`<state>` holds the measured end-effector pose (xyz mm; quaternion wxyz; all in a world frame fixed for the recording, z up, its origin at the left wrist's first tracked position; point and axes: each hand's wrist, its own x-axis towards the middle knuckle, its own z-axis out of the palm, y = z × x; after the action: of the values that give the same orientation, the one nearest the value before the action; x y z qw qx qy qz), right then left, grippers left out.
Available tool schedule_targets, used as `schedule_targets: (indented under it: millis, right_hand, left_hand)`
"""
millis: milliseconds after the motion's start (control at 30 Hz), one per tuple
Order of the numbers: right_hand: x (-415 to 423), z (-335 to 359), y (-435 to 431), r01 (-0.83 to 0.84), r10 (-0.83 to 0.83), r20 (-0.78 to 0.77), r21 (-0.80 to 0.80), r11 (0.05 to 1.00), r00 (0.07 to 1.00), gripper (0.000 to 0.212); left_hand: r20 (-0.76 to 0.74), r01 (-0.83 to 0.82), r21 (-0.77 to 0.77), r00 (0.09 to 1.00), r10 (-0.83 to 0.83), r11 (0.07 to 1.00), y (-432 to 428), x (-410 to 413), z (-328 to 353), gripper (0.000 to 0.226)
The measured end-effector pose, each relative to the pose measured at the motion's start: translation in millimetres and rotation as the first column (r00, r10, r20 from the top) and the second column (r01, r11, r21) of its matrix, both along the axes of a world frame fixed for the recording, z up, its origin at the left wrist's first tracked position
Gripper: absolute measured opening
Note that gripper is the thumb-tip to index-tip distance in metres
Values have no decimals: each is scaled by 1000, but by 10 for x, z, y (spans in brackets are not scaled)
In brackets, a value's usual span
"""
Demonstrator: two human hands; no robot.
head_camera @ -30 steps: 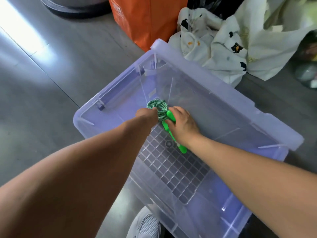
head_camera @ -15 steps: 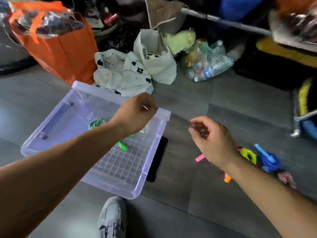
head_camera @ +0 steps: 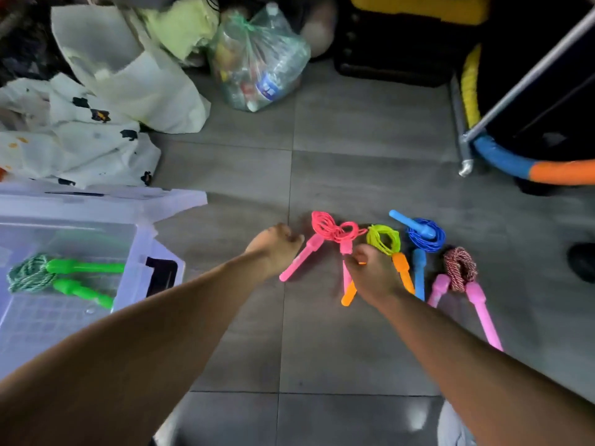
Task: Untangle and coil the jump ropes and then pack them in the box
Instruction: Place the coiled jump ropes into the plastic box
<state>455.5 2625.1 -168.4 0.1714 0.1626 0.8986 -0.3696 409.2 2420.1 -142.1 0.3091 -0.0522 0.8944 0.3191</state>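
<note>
Both bare arms reached forward from the near edge, low over the grey tiled floor (head_camera: 354,349), converging on a row of coiled jump ropes. The left hand (head_camera: 273,247) was seen from the back, knuckles up and fingers curled under. Its fingertips lay just left of the upper end of one handle of the pink jump rope (head_camera: 331,228). Nothing showed in its grip, which looked closed on itself.

The right hand (head_camera: 375,275) was also turned palm down, with its fingers bunched. It sat over the pink rope's other handle and a handle of the yellow-green jump rope (head_camera: 383,238), whose handles were orange. Whether its grip held either handle could not be told, as the hand hid the contact.

To the right of these lay the blue jump rope (head_camera: 425,235), then the red-and-white jump rope (head_camera: 458,268) with its long pink handles. All four lay close side by side on the floor.

Well to the left stood the clear plastic box (head_camera: 180,201). The green jump rope (head_camera: 64,275) lay coiled inside it, its two handles pointing right.
</note>
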Motion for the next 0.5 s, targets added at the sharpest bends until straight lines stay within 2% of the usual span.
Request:
schedule_targets:
  millis: [67,200,300,400,467,500]
  right_hand:
    - [-220,-245,-22,50,-50,-3,20,999,999,19]
    - [-631,-712,-33,237,-236,-26,59,970,971,44]
    - [-817,-948,-36,360,-359,-27,46,932,933,44]
    - [-833,-1101,-49,403,-406,-109,-50,914,908,41]
    - [-776,-1167,-41,365,-385,-162,-137,921,909,35]
    - [-750,-1188,-33,330,-366,-177,-202,922,914,27]
  left_hand:
    - [-3,-24,5,1000,24,1000,149,-151,-295,31]
    - [-14,-77,99,997,79,992,440,-471,-739,30]
    - [-22,-187,209,980,196,960,604,-640,-991,25]
    - [60,-408,455,901,429,792,720,-697,-1124,19]
    - [128,-469,561,863,488,682,744,-706,-1133,15]
    - [156,-473,599,861,485,646,744,-693,-1135,20]
